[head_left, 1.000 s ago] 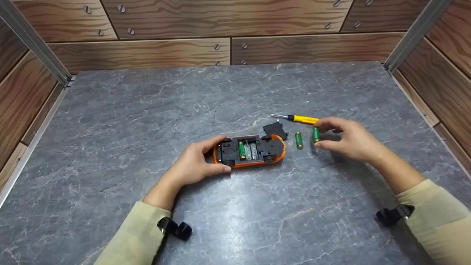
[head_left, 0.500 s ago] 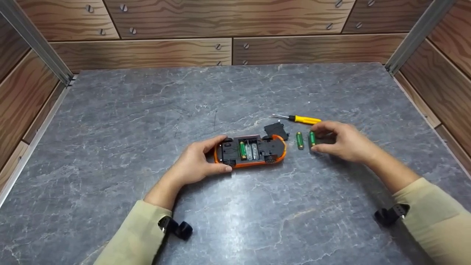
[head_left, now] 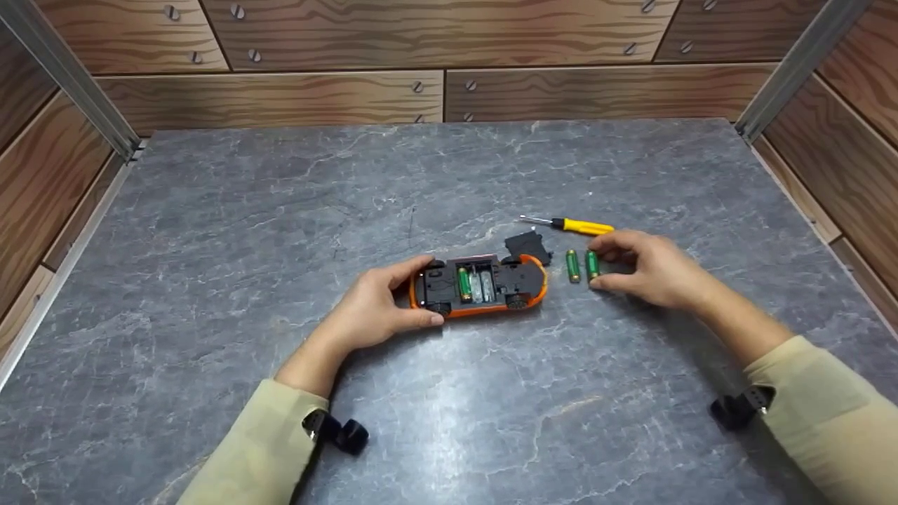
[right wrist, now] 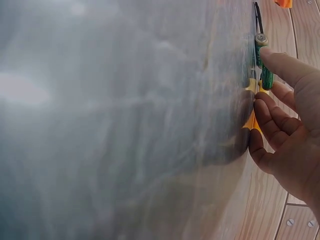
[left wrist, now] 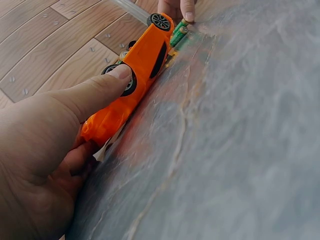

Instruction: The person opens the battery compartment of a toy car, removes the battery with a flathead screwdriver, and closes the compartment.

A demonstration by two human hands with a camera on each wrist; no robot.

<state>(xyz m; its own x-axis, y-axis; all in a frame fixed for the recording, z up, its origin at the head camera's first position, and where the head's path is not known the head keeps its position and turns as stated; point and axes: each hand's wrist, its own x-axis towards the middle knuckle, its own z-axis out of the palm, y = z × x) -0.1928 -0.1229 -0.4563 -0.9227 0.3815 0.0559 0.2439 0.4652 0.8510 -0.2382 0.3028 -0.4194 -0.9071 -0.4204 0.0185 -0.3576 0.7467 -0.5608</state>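
An orange toy car [head_left: 530, 282] lies upside down, its black underside up and the battery bay uncovered. One green battery [head_left: 464, 283] sits at the left of the bay, with bare slots beside it. My left hand [head_left: 375, 308] grips the car's left end; in the left wrist view the thumb [left wrist: 102, 87] lies against a wheel. With thumb and fingers at its two ends, my right hand [head_left: 649, 270] pinches a second green battery [head_left: 593, 265]. Just left of that, a third green battery [head_left: 573, 266] lies on the table, roughly parallel.
A black battery cover [head_left: 527, 247] lies behind the car's right end. Behind the right hand is a yellow-handled screwdriver [head_left: 586, 226], its shaft pointing left. The grey marbled tabletop [head_left: 280, 210] is bounded by wood-patterned walls [head_left: 337, 35].
My right hand has moved left with its battery, bringing it closer to the battery on the table. The left hand and the car have stayed in place.
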